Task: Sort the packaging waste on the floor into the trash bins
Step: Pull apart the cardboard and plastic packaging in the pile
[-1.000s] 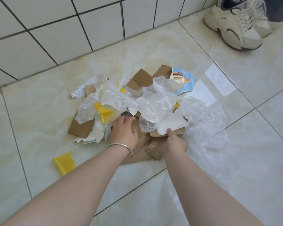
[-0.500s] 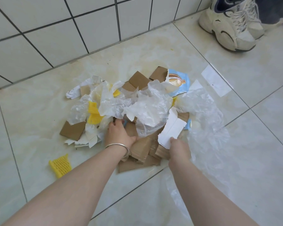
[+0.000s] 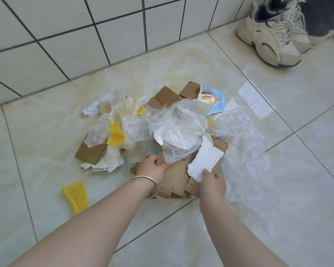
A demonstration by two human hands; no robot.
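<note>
Left hand: fingers curled over the far-left edge of the brown cardboard stack, gripping it; bracelet at the wrist. Right hand: clamped on the near-right edge of the same stack, thumb pinning a white card piece against it.

Change over the last second: stack drawn nearer and tilted up off the floor, white card risen from flat to upright just beyond the right hand, crumpled plastic film bunched higher directly beyond both hands. Pile otherwise in place.

Meaning for the task: cardboard fraction being pulled out as one batch; film draped over the far edge likely to ride along unless shaken off. Remaining items: yellow foam net well left of the left hand, blue printed wrapper far beyond the right hand, clear sheet just right of it. No trash bins in view; sorting at an early stage, by this evidence.
</note>
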